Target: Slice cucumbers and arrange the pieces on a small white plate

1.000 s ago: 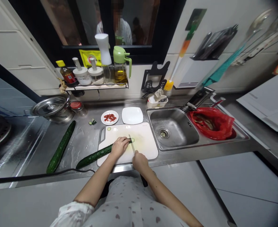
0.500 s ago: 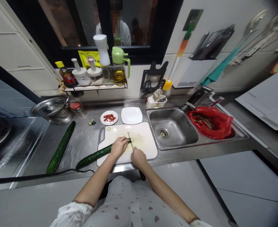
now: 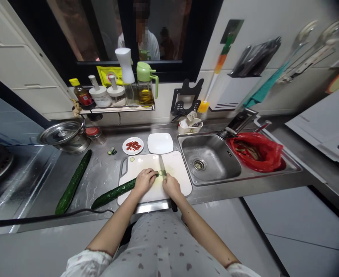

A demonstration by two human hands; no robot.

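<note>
My left hand (image 3: 145,181) is closed over the right end of a long green cucumber (image 3: 114,193), pressing it to the white cutting board (image 3: 175,188). The cucumber's left end reaches past the board onto the counter. My right hand (image 3: 171,186) grips a kitchen knife (image 3: 161,164), its blade pointing away from me, just right of the cut end. A thin round slice (image 3: 160,173) lies between the cucumber's end and the blade. Another cucumber slice (image 3: 132,159) rests at the board's upper left corner.
Beyond the board stand a plate of chopped red pieces (image 3: 133,146) and a white dish (image 3: 160,143). A second cucumber (image 3: 74,181) and small cucumber ends (image 3: 112,151) lie to the left. The sink (image 3: 212,157) and a red plastic bag (image 3: 257,152) are on the right.
The knife has shifted slightly right, away from the cucumber's cut end, and its blade face now shows wider. My left hand stays on the cucumber. The view has tilted slightly.
</note>
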